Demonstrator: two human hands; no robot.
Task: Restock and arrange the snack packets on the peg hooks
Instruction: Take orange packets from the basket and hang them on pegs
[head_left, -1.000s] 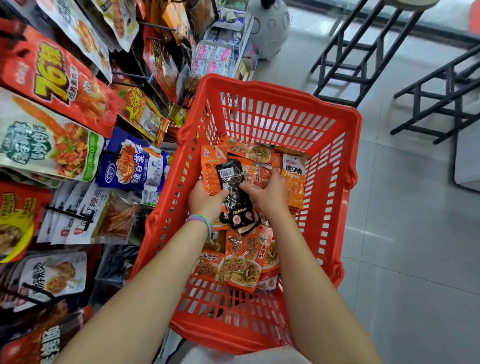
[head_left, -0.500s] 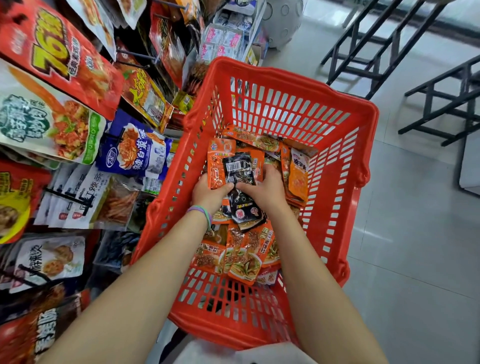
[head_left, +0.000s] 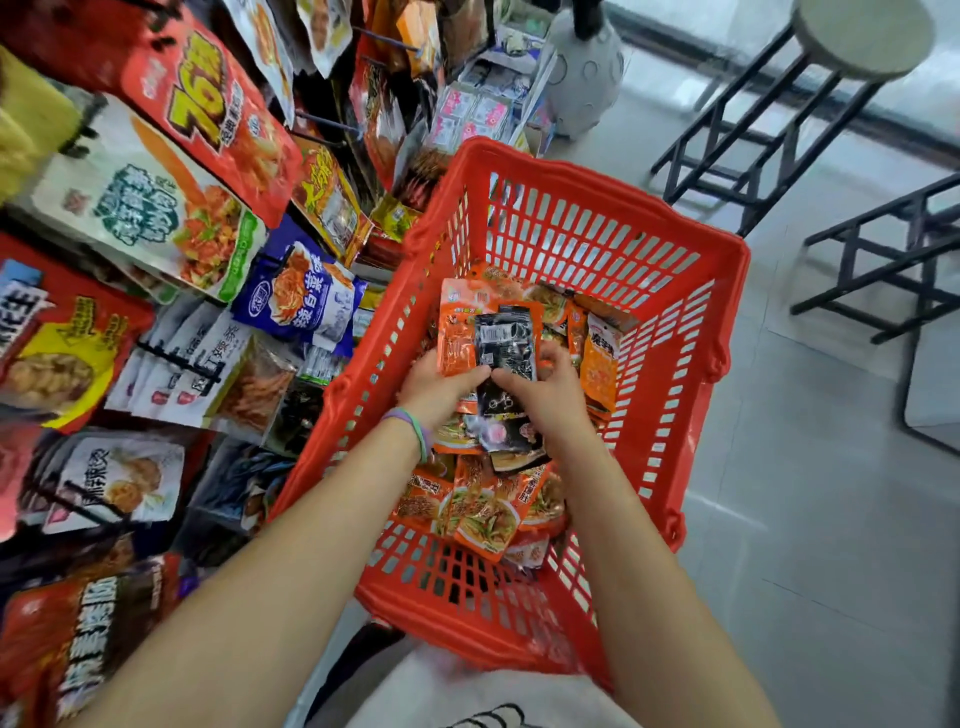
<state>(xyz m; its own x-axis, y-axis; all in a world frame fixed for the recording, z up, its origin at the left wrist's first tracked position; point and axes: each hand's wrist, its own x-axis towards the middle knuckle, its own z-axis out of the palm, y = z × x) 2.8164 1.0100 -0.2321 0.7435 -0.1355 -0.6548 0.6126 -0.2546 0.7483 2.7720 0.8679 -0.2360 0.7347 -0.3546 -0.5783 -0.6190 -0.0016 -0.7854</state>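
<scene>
Snack packets (head_left: 483, 499), red basket (head_left: 691, 395), tiled floor (head_left: 810, 519)

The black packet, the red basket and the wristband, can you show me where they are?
black packet (head_left: 505, 347), head view, on its upper label.
red basket (head_left: 582, 228), head view, on its far slotted wall.
wristband (head_left: 413, 426), head view, on the band across the left wrist.

Bright daylight is glaring off the floor (head_left: 810, 467); hanging packets (head_left: 156, 218) are blurring, and wide-angle distortion is bending the edges.

Red basket (head_left: 691, 291) of snack packets (head_left: 485, 514)
</scene>
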